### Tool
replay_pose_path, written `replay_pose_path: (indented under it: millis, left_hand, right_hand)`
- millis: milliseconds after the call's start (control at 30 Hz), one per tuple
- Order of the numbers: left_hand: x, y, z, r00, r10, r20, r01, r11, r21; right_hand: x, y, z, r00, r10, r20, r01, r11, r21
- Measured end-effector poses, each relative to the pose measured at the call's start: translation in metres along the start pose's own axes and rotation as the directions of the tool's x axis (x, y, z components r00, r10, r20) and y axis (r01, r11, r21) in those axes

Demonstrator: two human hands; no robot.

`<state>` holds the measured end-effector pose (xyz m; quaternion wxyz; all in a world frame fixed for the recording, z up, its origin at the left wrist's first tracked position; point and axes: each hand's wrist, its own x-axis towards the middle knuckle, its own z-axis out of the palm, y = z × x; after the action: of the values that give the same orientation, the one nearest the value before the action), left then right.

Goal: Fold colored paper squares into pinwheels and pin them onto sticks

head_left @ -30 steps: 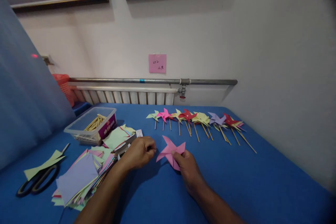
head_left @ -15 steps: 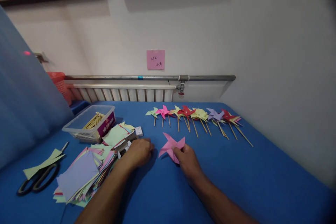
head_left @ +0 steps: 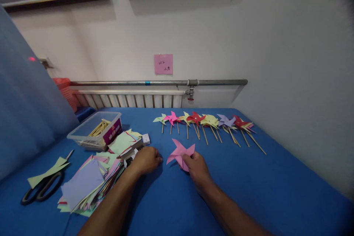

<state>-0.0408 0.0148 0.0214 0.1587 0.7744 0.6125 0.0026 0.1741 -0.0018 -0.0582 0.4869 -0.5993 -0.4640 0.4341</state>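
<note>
Our right hand (head_left: pixel 199 171) pinches pink, sharp-pointed pinwheel (head_left: pixel 178 153) of folded paper; left hand (head_left: pixel 148 160) curled, contents not discernible.

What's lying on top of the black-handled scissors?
Pale green paper lies across the scissors; the handles and metal tip show beyond it. Their middle part is covered.

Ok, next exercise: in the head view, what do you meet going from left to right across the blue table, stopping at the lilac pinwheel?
Black-handled scissors → paper pile → left hand → pale pink pinwheel → right hand holding it → lilac pinwheel.
</note>
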Motion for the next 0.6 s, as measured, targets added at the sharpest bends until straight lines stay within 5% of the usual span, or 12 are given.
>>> replay_pose_path:
  millis: [333, 600]
  left_hand:
    - [0.0016, -0.0079, 0.0041, 0.99, 0.129, 0.056, -0.116, 0.975, -0.189]
    - [-0.0036, -0.0062, -0.0019, 0.975, 0.217, 0.051, -0.214, 0.975, -0.059]
  right_hand:
    - [-0.0005, -0.0037, 0.0015, 1.0, 0.01, 0.01, -0.01, 0.999, 0.041]
    - [0.0008, -0.0045, 0.002, 0.999, 0.03, -0.013, -0.03, 0.999, 0.031]
